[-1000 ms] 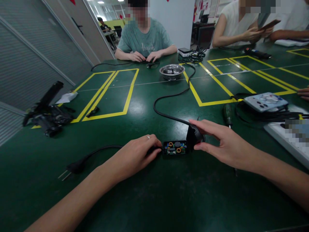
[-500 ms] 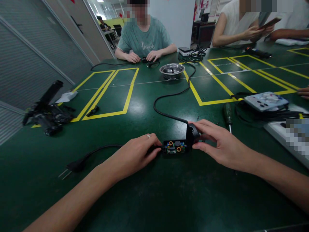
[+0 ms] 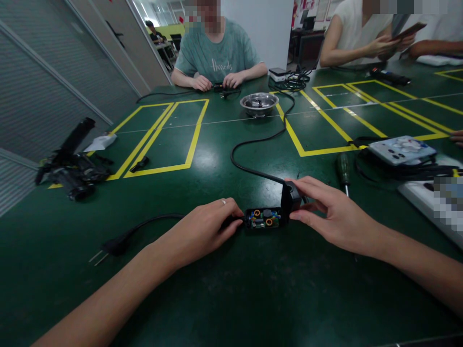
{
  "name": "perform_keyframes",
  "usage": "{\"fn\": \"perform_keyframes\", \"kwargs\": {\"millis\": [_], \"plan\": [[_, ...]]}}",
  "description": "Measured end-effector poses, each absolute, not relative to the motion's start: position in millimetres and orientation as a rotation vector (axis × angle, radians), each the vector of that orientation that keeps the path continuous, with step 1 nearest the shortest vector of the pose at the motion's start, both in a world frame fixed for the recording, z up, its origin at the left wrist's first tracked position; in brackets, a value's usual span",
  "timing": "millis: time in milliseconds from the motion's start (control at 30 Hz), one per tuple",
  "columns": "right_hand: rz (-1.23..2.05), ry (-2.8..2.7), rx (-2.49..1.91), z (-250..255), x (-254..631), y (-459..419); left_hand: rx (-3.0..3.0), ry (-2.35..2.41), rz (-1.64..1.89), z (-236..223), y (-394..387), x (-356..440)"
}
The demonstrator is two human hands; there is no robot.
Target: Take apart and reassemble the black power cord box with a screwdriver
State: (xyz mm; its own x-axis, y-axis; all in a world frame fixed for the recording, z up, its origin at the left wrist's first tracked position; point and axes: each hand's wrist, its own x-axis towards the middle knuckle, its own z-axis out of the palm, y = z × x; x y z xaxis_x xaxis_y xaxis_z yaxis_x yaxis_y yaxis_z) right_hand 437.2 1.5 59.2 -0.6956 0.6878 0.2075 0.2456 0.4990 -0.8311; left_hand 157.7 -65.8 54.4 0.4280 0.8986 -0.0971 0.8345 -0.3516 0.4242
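A small black power adapter (image 3: 263,219) lies open on the green table (image 3: 231,289), its circuit board with orange coils showing. My left hand (image 3: 202,230) rests closed on the adapter's left end, where a black cord (image 3: 152,222) runs to a two-pin plug (image 3: 108,247). My right hand (image 3: 334,214) pinches the black cover piece (image 3: 290,200), held upright at the adapter's right end. A second black cable (image 3: 253,144) leads from there toward the back of the table.
A green-handled screwdriver (image 3: 343,169) lies right of my right hand. A phone (image 3: 401,149) on coiled cables and a white power strip (image 3: 430,202) sit at the right. A metal bowl (image 3: 259,103) stands mid-table, black gear (image 3: 70,168) at the left. Other people sit across the table.
My right hand has drawn the black cover piece slightly closer to the adapter's right end. My left hand has stayed in place.
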Motion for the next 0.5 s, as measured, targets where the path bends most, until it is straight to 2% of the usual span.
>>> {"fn": "perform_keyframes", "kwargs": {"millis": [500], "plan": [[1.025, -2.28, -0.771, 56.7, 436.8, 0.8, 2.284, 1.466, 0.188, 53.5, -65.1, 158.2]]}}
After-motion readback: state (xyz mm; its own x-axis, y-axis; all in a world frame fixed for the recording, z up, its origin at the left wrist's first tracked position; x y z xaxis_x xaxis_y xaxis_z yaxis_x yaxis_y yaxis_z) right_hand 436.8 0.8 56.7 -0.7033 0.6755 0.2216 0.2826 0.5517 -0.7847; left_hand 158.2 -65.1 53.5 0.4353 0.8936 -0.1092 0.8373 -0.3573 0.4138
